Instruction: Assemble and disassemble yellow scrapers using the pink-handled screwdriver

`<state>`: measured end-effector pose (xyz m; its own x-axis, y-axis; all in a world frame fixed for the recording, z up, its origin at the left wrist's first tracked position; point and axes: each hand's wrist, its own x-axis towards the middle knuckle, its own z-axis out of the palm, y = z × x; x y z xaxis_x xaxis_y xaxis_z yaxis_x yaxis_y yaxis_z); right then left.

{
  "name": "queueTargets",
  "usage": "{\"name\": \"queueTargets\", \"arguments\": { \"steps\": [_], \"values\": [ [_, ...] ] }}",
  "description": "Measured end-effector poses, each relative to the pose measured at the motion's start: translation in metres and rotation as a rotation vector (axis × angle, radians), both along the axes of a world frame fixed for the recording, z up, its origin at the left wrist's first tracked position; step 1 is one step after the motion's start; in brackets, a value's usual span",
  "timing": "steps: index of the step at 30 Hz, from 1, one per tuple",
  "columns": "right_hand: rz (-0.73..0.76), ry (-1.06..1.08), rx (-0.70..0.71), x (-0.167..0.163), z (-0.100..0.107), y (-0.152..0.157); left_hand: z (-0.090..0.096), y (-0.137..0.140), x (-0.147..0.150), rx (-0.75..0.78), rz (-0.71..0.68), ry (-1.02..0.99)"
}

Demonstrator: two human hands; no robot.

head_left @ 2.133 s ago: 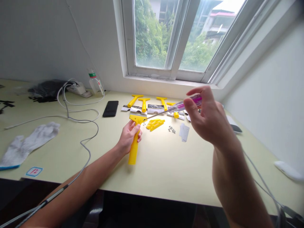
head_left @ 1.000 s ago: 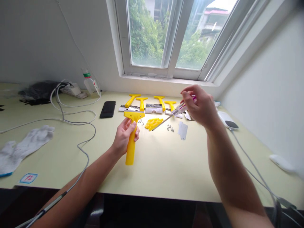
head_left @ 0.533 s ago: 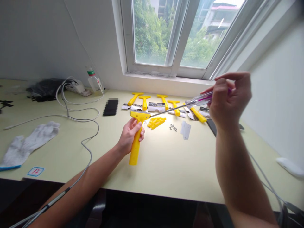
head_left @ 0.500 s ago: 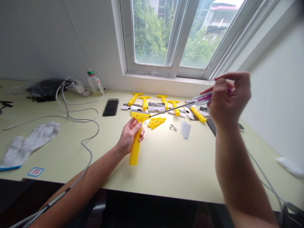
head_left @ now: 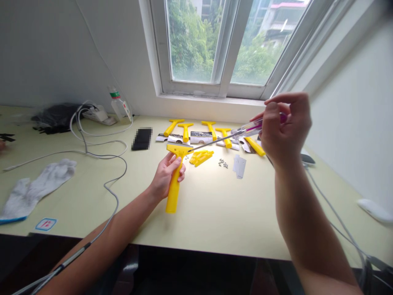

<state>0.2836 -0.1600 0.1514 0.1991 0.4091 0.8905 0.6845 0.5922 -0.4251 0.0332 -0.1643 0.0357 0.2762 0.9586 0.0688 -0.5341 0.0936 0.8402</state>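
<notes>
My left hand (head_left: 169, 172) is wrapped round the handle of a yellow scraper (head_left: 173, 191), held above the table with its wide head up. A thin metal blade edge shows along the top of that head. In my right hand (head_left: 288, 127) is a screwdriver (head_left: 245, 130) with a clear and purple handle. Its shaft slants down to the left, and the tip meets the right side of the scraper head. Behind the scraper lie yellow plastic strips (head_left: 200, 157), small screws (head_left: 223, 163) and flat grey blades (head_left: 239, 166).
Several yellow scrapers (head_left: 185, 132) and printed cards (head_left: 201, 137) line the back. At left are a black pixelated object (head_left: 142, 138), a bottle (head_left: 119, 107), a power strip (head_left: 101, 114), cables and a white glove (head_left: 52, 178). A white mouse (head_left: 373, 210) is at right.
My right hand and the screwdriver have shifted left and slightly down in view, the tip staying at the scraper head. Part of another person's hand now shows at the far left edge.
</notes>
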Motion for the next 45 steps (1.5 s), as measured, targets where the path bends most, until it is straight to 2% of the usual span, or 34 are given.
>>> {"name": "queueTargets", "arguments": {
  "steps": [5, 7, 10, 11, 15, 18, 19, 23, 26, 30, 33, 37, 38, 41, 45],
  "values": [
    [-0.153, -0.083, -0.072, -0.004, 0.005, -0.009, -0.002, 0.001, -0.001, -0.011, 0.000, -0.011],
    [-0.087, -0.178, -0.152, -0.004, 0.008, -0.016, -0.004, 0.002, -0.002, -0.021, 0.010, -0.005],
    [0.165, -0.354, -0.321, -0.004, 0.013, -0.027, -0.006, 0.006, -0.003, -0.035, 0.041, -0.005],
    [0.189, -0.382, -0.352, -0.003, 0.014, -0.030, -0.007, 0.007, -0.003, -0.035, 0.050, -0.007],
    [0.069, -0.439, -0.412, 0.004, 0.016, -0.032, -0.010, 0.011, -0.004, -0.042, 0.058, -0.001],
    [0.233, -0.557, -0.506, 0.009, 0.016, -0.028, -0.012, 0.012, -0.004, -0.057, 0.056, 0.004],
    [0.242, -0.556, -0.523, 0.010, 0.016, -0.027, -0.012, 0.012, -0.004, -0.061, 0.054, 0.004],
    [0.102, -0.430, -0.512, 0.009, 0.015, -0.021, -0.013, 0.012, -0.005, -0.068, 0.033, 0.013],
    [0.229, -0.448, -0.553, 0.012, 0.013, -0.017, -0.012, 0.012, -0.005, -0.065, 0.040, 0.026],
    [0.105, -0.367, -0.531, 0.017, 0.010, -0.012, -0.012, 0.012, -0.006, -0.053, 0.032, 0.027],
    [0.208, -0.426, -0.532, 0.019, 0.009, -0.010, -0.012, 0.013, -0.007, -0.053, 0.034, 0.019],
    [0.070, -0.386, -0.554, 0.018, 0.008, -0.009, -0.012, 0.014, -0.008, -0.062, 0.038, 0.006],
    [0.079, -0.393, -0.551, 0.017, 0.008, -0.009, -0.012, 0.015, -0.008, -0.066, 0.042, 0.003],
    [0.213, -0.451, -0.569, 0.016, 0.008, -0.009, -0.012, 0.016, -0.008, -0.078, 0.053, -0.003],
    [0.105, -0.371, -0.544, 0.013, 0.007, -0.010, -0.012, 0.016, -0.008, -0.076, 0.043, 0.001]
  ]
}}
